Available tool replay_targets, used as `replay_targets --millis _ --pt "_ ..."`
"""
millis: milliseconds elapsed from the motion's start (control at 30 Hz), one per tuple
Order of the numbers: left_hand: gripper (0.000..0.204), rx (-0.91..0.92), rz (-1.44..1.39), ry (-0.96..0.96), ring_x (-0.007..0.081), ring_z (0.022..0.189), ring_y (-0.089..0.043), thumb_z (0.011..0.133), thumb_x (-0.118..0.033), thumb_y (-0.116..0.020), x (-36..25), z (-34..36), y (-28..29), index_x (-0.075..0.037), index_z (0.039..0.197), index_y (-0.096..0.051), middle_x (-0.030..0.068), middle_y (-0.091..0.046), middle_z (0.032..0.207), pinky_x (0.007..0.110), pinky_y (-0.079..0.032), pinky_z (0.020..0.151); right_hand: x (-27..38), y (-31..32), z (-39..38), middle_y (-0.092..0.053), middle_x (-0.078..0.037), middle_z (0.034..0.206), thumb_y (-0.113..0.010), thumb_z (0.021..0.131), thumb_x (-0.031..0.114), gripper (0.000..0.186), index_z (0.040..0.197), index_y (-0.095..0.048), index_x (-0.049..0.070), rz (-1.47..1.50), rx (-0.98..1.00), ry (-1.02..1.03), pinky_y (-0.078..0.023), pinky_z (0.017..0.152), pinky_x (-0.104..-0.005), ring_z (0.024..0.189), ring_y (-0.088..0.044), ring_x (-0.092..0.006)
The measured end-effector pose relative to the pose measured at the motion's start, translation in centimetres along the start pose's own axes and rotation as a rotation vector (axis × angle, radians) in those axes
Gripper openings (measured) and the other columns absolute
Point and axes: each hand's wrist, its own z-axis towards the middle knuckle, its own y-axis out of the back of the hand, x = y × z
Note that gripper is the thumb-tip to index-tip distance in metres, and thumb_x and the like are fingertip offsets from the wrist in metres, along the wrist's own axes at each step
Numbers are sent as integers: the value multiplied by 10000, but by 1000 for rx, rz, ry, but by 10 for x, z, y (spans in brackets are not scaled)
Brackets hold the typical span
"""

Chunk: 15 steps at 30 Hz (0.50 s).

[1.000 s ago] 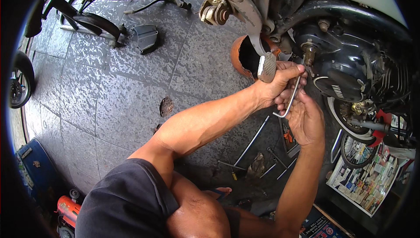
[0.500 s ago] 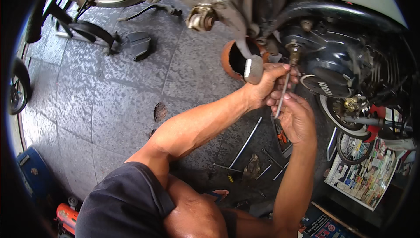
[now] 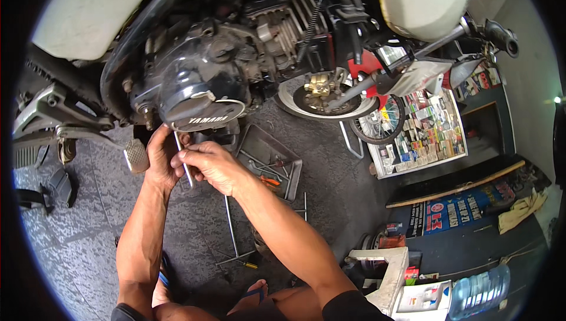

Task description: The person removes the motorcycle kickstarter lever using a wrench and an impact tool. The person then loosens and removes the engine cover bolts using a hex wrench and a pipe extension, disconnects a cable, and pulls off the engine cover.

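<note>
Below the black engine cover (image 3: 203,79) of a motorcycle, both my hands are closed on a slim, pale metal rod (image 3: 187,174). My left hand (image 3: 160,159) holds its upper part, close to a brassy fitting (image 3: 146,114) on the engine's lower edge. With fingers pinched, my right hand (image 3: 209,164) grips the rod lower down, and its end sticks out beneath my fingers. The rod's upper end is partly hidden by my left fingers. A ridged metal foot pedal (image 3: 135,157) hangs just left of my left hand.
A grey tool tray (image 3: 298,173) with orange-handled pliers (image 3: 270,181) lies beyond my right forearm. A long T-handle wrench (image 3: 230,226) and a yellow-handled screwdriver (image 3: 251,265) are on the floor. Farther right are a motorcycle wheel (image 3: 330,111), a white stool (image 3: 377,256) and a water bottle (image 3: 480,291).
My view has swung to the right, so engine and hands now appear farther left. Both hands still hold the rod below the engine.
</note>
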Motion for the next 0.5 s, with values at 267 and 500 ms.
replay_targets --millis 267,500 --pt "469 -71 115 29 61 397 -424 844 -493 -628 -14 1 19 -29 909 -608 14 -582 633 206 -393 375 -5 -15 9 -642 -7 796 -597 949 358 318 963 -673 49 51 37 11 -353 508 -201 659 -544 -55" --pt "393 -27 -120 -30 151 630 -576 922 -444 -557 -1 10 5 -61 989 -610 74 -625 790 282 -520 584 3 -13 5 -552 21 676 -737 839 300 293 898 -662 22 17 -117 6 -300 478 -185 547 -437 -36"
